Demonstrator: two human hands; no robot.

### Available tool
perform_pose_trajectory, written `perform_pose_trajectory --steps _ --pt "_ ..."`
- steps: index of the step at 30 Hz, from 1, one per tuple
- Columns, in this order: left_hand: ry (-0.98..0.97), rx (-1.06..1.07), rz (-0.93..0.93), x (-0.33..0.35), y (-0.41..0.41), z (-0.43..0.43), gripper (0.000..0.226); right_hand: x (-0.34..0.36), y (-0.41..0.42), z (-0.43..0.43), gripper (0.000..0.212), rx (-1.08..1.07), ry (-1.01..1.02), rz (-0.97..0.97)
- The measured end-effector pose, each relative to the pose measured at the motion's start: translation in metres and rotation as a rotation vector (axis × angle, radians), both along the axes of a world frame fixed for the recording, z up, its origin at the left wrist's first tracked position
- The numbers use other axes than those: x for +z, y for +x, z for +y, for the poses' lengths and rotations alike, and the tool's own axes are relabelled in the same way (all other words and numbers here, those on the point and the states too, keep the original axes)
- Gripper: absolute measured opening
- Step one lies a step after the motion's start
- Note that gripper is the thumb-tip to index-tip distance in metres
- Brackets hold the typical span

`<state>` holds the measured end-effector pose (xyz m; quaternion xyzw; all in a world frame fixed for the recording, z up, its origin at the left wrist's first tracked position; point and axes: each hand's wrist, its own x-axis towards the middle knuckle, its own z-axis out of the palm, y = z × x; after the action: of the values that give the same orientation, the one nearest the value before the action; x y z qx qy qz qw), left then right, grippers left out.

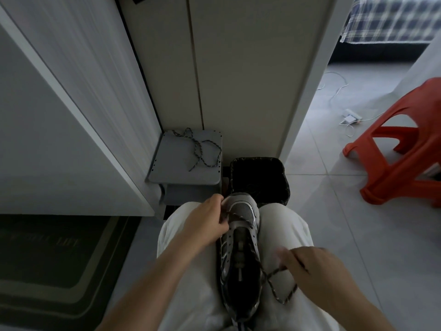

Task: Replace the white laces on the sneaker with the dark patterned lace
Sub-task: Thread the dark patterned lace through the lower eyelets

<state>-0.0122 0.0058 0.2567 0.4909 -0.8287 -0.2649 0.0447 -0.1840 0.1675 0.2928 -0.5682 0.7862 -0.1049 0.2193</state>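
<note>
from the head view, the sneaker (241, 237) lies along the person's lap between the thighs, toe pointing away, heel towards the body. no white lace shows on it, so the removal part looks done, though i cannot tell where the white laces went. the dark patterned lace (274, 285) is threaded only near the toe: it crosses the lowest eyelets, while the rows of eyelets further back stand bare and the tongue is exposed. by my reckoning the relacing is at an early stage, with most of the crossings and the tying left to do. the left hand (207, 220) grips the toe end of the sneaker on its left side, fingers curled, fingertips right at the crossing; whether they also pinch the lace i cannot tell. the right hand (307, 261) is blurred, held to the right of the sneaker over the thigh, fingers curled round the free end of the lace, which runs from the right eyelets in a slack loop to that hand. ahead, against the wall, a grey stand (171, 170) carries a second lace (199, 149) of the same dark pattern, loosely tangled on its top, presumably for the other shoe. just beside the stand and beyond the toe sits a black bin (259, 160) with a dark liner; its inside is too dark to tell what it holds. a red stool (401, 144) stands well apart on the right, and a dark mat (47, 254) lies on the floor to the left.
</note>
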Motion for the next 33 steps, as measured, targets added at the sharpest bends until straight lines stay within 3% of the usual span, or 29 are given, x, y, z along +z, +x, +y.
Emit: perform_pose_trajectory --steps 3,6,9,12,14,17,19,24,27,30,32,33 --pt "-0.055 -0.016 -0.081 0.000 0.003 -0.004 0.016 -0.016 0.002 -0.001 0.051 0.070 0.046 0.192" --pt "-0.055 -0.068 -0.052 0.005 0.004 -0.004 0.008 -0.023 0.016 -0.016 0.033 0.053 -0.194 0.155" --pt "0.163 -0.152 0.151 0.031 0.000 -0.008 0.012 -0.016 0.031 -0.045 0.048 0.118 -0.414 0.110" --pt "0.288 -0.230 0.298 0.073 0.003 -0.018 0.029 0.002 0.045 -0.070 0.028 0.140 -0.392 -0.355" --pt "0.318 -0.140 0.484 0.102 0.014 -0.030 0.035 0.012 0.044 -0.078 0.016 0.076 -0.411 -0.622" --pt "0.448 0.048 0.808 0.127 0.040 -0.052 0.036 0.029 0.029 -0.086 0.014 -0.016 -0.535 -0.913" --pt "0.554 0.152 0.948 0.129 0.051 -0.064 0.036 0.040 0.016 -0.093 0.021 -0.085 -0.568 -0.986" --pt "0.659 0.343 1.109 0.111 0.051 -0.066 0.023 0.057 0.004 -0.109 0.028 -0.125 -0.560 -0.919" --pt "0.746 0.406 1.466 0.109 0.050 -0.062 0.016 0.054 0.006 -0.117 0.019 -0.096 -0.492 -0.796" --pt "0.925 0.144 1.860 0.117 0.061 -0.061 0.014 0.043 0.011 -0.116 0.011 0.002 -0.433 -0.706" --pt "0.815 -0.016 1.861 0.124 0.067 -0.059 0.020 0.031 0.009 -0.111 0.010 -0.005 -0.445 -0.638" --pt "0.671 -0.009 1.791 0.125 0.068 -0.057 0.019 0.024 0.007 -0.107 0.010 -0.025 -0.439 -0.609"
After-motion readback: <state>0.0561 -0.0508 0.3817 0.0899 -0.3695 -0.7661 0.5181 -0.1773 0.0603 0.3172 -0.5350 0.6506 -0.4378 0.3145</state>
